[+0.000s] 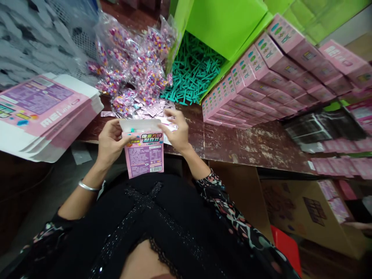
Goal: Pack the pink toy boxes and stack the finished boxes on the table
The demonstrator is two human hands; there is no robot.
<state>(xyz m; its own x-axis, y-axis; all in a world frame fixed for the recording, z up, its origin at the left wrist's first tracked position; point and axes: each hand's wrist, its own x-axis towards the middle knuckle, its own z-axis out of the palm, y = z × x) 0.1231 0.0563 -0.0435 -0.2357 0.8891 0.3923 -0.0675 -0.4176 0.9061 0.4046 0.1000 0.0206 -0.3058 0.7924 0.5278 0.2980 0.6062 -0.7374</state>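
while gripping a small pink box (144, 155) at its upper left edge, left hand (109, 142) closed around it, thumb across the printed front, white top flap standing open. right hand (176, 131) at the box's upper right corner, fingers curled against the flap, touching the box; whether pinching a sachet there, cannot tell. hands close together, one on each side of the box. box upright, held just in front of the near edge of the worn wooden table (247, 145), above a black-clad lap. a silver bangle (88, 187) on the left wrist.

behind the hands, on the table: a scatter of small pink sachets (151, 110), and beyond them a heap of clear bags of coloured beads (133, 62). to the right of the heap, a green carton (223, 23) tipped open, spilling teal plastic sticks (193, 71). further right, filled pink boxes (261, 77) stacked in leaning rows against the carton. to the far left, a stack of flat unfolded box blanks (43, 112), pink and white. below the table on the right, a brown cardboard carton (308, 213) with more pink packs inside, and a red stool (286, 242) corner beside it.
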